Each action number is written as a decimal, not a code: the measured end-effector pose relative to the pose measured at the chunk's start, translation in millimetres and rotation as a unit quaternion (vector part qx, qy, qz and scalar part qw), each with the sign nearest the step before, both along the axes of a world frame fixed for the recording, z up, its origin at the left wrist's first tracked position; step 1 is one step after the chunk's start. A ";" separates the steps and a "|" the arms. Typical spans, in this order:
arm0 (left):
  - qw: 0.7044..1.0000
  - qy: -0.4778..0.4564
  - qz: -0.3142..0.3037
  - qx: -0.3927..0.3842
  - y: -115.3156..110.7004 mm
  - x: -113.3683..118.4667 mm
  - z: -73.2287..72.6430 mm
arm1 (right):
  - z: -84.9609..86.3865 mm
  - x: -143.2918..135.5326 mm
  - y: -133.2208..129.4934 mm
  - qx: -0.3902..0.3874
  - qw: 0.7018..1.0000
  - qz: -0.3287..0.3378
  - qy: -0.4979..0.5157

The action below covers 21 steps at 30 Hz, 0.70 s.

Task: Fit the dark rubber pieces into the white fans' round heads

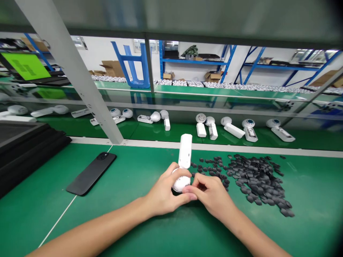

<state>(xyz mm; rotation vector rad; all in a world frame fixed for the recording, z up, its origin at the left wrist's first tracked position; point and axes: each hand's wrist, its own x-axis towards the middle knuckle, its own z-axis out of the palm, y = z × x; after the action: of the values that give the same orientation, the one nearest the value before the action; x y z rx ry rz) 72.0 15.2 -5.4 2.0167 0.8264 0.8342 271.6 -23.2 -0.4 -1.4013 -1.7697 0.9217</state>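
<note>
Left hand grasps white device by its round head, long body pointing away from the person, over near-middle of green bench. Right hand has fingertips bunched at the head's lower right edge; can't tell if they pinch anything. Loose black pieces lie right, straight on the bench, in a big and a smaller heap. Phone left. More white devices line the ledge behind. Farther back, open cardboard boxes, contents not readable.
</note>
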 end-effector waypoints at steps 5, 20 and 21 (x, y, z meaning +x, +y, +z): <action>0.997 -0.055 0.014 -0.056 9.4 1.0 -1.1 | 9.8 24.3 12.6 0.058 0.996 0.030 -0.065; 0.983 -0.105 0.055 -0.139 18.7 -6.3 -6.3 | 2.2 26.7 22.0 0.111 0.976 0.012 -0.188; 0.984 -0.105 0.051 -0.132 18.9 -5.9 -7.1 | 4.8 24.1 19.7 0.078 0.988 0.011 -0.136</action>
<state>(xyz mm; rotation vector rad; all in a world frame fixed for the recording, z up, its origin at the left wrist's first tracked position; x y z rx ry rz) 66.0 34.1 -12.5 1.6358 0.8744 0.9264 295.7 -3.5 4.4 -1.4621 -2.0140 0.6080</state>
